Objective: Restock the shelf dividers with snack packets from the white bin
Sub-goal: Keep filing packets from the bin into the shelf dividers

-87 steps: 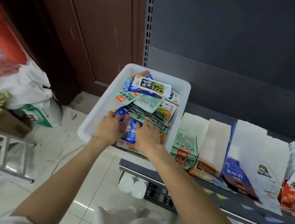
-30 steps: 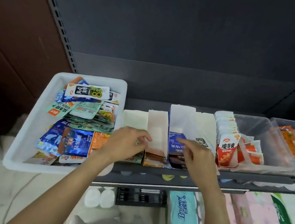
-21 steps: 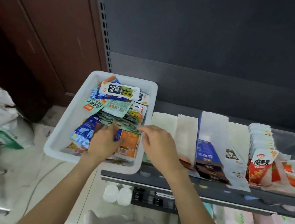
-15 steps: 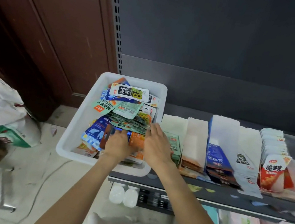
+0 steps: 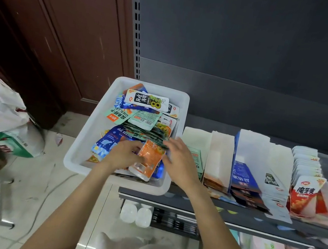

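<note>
1. Left hand [image 5: 124,155] pinches an orange packet [image 5: 148,157] over the white bin [image 5: 80,153]
2. Right hand [image 5: 180,162] hovers beside it, fingers loosely spread
3. Bin sits left of the shelf dividers [image 5: 219,155]

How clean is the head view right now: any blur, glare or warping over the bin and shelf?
Head view: the right hand is motion-smeared at the fingertips; the left hand on the orange packet is slightly soft. White bin print reads sharply. Glare streaks the floor tiles. Wide-angle bending curves the shelf upright; the shelf's right end blurs.
</note>
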A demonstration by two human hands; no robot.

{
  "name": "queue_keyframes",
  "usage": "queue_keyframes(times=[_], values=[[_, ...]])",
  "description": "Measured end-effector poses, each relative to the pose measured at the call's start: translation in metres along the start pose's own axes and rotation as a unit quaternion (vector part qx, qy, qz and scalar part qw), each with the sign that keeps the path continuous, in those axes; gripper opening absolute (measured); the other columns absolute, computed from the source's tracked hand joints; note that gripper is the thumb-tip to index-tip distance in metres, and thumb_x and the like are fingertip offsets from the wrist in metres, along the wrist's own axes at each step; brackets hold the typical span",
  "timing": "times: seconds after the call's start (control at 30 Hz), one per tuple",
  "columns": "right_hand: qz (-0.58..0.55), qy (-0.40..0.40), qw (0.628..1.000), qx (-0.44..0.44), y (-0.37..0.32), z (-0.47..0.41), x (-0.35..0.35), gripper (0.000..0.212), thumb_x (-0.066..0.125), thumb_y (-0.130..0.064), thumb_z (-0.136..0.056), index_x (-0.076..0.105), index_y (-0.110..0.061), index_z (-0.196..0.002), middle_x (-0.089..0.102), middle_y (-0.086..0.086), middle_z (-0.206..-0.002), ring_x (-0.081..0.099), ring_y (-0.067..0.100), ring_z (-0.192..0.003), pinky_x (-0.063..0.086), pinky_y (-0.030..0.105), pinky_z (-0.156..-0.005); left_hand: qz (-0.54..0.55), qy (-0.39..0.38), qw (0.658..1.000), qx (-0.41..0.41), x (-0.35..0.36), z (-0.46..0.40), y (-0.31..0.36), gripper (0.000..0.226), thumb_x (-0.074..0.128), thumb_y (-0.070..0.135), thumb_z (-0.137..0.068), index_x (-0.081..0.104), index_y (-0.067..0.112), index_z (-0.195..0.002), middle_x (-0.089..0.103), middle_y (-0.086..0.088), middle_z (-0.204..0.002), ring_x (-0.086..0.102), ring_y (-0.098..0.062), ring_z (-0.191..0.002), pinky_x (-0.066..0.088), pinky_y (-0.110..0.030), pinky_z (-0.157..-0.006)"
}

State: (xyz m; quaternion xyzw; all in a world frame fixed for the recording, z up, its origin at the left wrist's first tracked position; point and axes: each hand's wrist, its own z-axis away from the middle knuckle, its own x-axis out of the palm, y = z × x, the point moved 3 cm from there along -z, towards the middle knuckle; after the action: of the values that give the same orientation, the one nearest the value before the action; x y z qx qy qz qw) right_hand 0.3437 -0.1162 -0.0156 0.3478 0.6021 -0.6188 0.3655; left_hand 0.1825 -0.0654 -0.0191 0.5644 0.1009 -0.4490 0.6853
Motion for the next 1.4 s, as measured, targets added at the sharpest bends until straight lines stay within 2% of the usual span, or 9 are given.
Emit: queue_keyframes(times=[0.13, 0.27, 0.37, 0.53, 0.77, 0.87, 1.1, 1.23, 1.4], values=[[-0.226, 0.068, 0.967, 0.101, -0.007, 0.016, -0.040, 0.028, 0.048, -0.036, -0.096, 0.059, -0.020, -0.116, 0.065, -0.003, -0.113, 0.059, 0.012, -0.104, 0.042, 0.018, -0.083, 0.047, 0.102, 0.983, 0.147, -0.042, 0.030, 0.021, 0.020, 0.071, 0.015, -0.080, 0.067, 0.032, -0.090, 0.070, 0.013, -0.089, 0.064, -0.004, -0.078, 0.052, -0.021, -0.068], [-0.460, -0.004, 0.864, 0.205, -0.009, 0.031, -0.084, 0.043, 0.035, -0.056, -0.092, 0.062, -0.024, -0.101, 0.074, -0.004, -0.086, 0.071, 0.015, -0.078, 0.054, 0.028, -0.071, -0.164, 0.298, 0.830, 0.443, -0.041, 0.041, 0.054, 0.018, 0.066, 0.017, -0.084, 0.073, 0.018, -0.100, 0.069, 0.000, -0.094, 0.060, -0.016, -0.083, 0.050, -0.028, -0.072], [-0.446, 0.000, 0.874, 0.193, 0.006, 0.049, -0.105, 0.020, 0.058, -0.035, -0.090, 0.064, -0.022, -0.105, 0.072, -0.008, -0.092, 0.069, 0.014, -0.090, 0.058, 0.027, -0.070, -0.174, 0.331, 0.774, 0.510, -0.015, 0.035, 0.067, 0.027, 0.070, 0.010, -0.083, 0.068, 0.021, -0.108, 0.069, -0.002, -0.099, 0.058, -0.020, -0.091, 0.046, -0.032, -0.077], [-0.212, 0.160, 0.957, 0.119, 0.038, 0.082, -0.140, 0.022, 0.063, -0.020, -0.089, 0.056, -0.028, -0.109, 0.069, -0.001, -0.093, 0.065, 0.014, -0.080, 0.053, 0.028, -0.066, -0.142, 0.175, 0.811, 0.540, 0.024, 0.026, 0.104, 0.041, 0.069, 0.040, -0.081, 0.061, 0.025, -0.118, 0.056, -0.001, -0.127, 0.049, -0.021, -0.116, 0.034, -0.032, -0.101], [0.107, 0.365, 0.923, 0.050, 0.060, 0.119, -0.174, 0.013, 0.064, -0.017, -0.083, 0.066, -0.014, -0.096, 0.068, 0.007, -0.066, 0.061, 0.027, -0.055, 0.046, 0.028, -0.050, -0.081, 0.143, 0.843, 0.513, 0.054, 0.004, 0.192, 0.036, 0.069, 0.018, -0.081, 0.064, 0.018, -0.117, 0.063, 0.000, -0.105, 0.059, -0.012, -0.090, 0.046, -0.025, -0.079], [0.094, 0.333, 0.937, 0.047, 0.073, 0.122, -0.164, 0.013, 0.064, -0.012, -0.083, 0.067, -0.013, -0.095, 0.071, 0.007, -0.073, 0.065, 0.024, -0.061, 0.047, 0.025, -0.052, -0.053, 0.090, 0.865, 0.491, 0.073, -0.012, 0.193, 0.017, 0.070, 0.013, -0.081, 0.072, 0.016, -0.098, 0.069, 0.003, -0.087, 0.059, -0.006, -0.071, 0.053, -0.027, -0.067], [0.050, 0.181, 0.981, 0.050, 0.090, 0.110, -0.120, 0.031, 0.045, -0.008, -0.095, 0.056, -0.018, -0.122, 0.068, 0.007, -0.102, 0.063, 0.024, -0.088, 0.052, 0.034, -0.070, 0.090, 0.014, 0.951, 0.297, 0.112, -0.026, 0.141, 0.011, 0.068, 0.014, -0.084, 0.073, 0.017, -0.094, 0.073, 0.002, -0.089, 0.065, -0.001, -0.079, 0.053, -0.022, -0.078], [0.091, 0.129, 0.985, 0.065, 0.090, 0.101, -0.099, 0.015, 0.046, -0.017, -0.096, 0.057, -0.021, -0.106, 0.067, 0.003, -0.084, 0.062, 0.023, -0.077, 0.045, 0.032, -0.061, -0.127, 0.013, 0.942, 0.309, 0.116, -0.024, 0.125, 0.015, 0.061, 0.025, -0.089, 0.072, 0.024, -0.099, 0.071, 0.001, -0.096, 0.061, -0.016, -0.090, 0.046, -0.028, -0.079], [0.062, 0.031, 0.995, 0.074, 0.094, 0.094, -0.078, 0.026, 0.049, -0.018, -0.094, 0.067, -0.027, -0.111, 0.070, -0.005, -0.103, 0.062, 0.016, -0.093, 0.046, 0.026, -0.070, -0.286, -0.010, 0.891, 0.352, 0.110, -0.015, 0.122, 0.026, 0.054, 0.025, -0.090, 0.066, 0.030, -0.113, 0.060, 0.010, -0.121, 0.042, -0.018, -0.114, 0.027, -0.030, -0.089]])
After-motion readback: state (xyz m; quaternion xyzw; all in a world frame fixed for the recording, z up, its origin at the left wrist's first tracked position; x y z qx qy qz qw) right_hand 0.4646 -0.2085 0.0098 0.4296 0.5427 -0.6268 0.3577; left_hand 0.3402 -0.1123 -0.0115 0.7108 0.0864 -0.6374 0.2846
